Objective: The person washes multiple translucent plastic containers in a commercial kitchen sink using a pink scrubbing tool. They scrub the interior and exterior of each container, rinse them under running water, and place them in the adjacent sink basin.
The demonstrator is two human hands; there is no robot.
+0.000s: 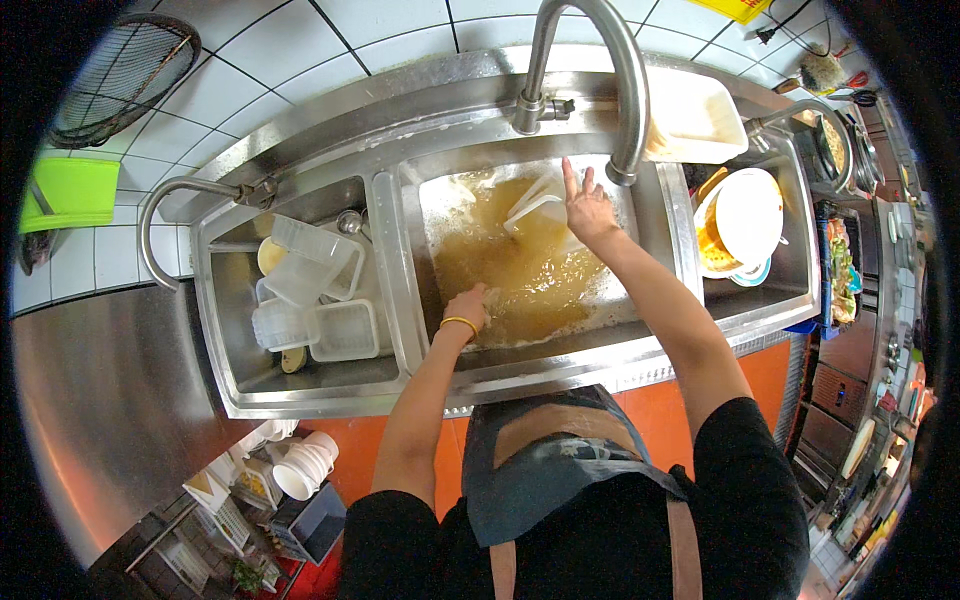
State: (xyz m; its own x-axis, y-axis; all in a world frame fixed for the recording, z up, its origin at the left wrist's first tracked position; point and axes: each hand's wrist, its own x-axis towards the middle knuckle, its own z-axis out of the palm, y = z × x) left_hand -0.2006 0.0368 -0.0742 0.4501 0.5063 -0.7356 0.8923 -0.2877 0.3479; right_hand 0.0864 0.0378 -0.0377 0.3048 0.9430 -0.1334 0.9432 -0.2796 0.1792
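Note:
Brownish, foamy water (495, 255) fills the middle basin of a stainless-steel sink (390, 270). My left hand (466, 306), with a yellow bangle at the wrist, dips into the water near the front left; its fingertips are hidden by splashing, so whether they hold anything is unclear. Toward the back right, my right hand (591, 206) is spread above the water with its fingers apart. Beside it, a translucent plastic container (541, 206) lies partly sunk, its pale rim showing. Arching over the basin's back right is a steel gooseneck faucet (634, 82).
Translucent containers (304, 277) and a ladle (349, 222) occupy the left basin. Stained white bowls (748, 217) are stacked in the right basin. A white tub (694, 116) rests on the back ledge. Another faucet (157, 217) curves at the left; a wire strainer (124, 79) hangs on the tiles.

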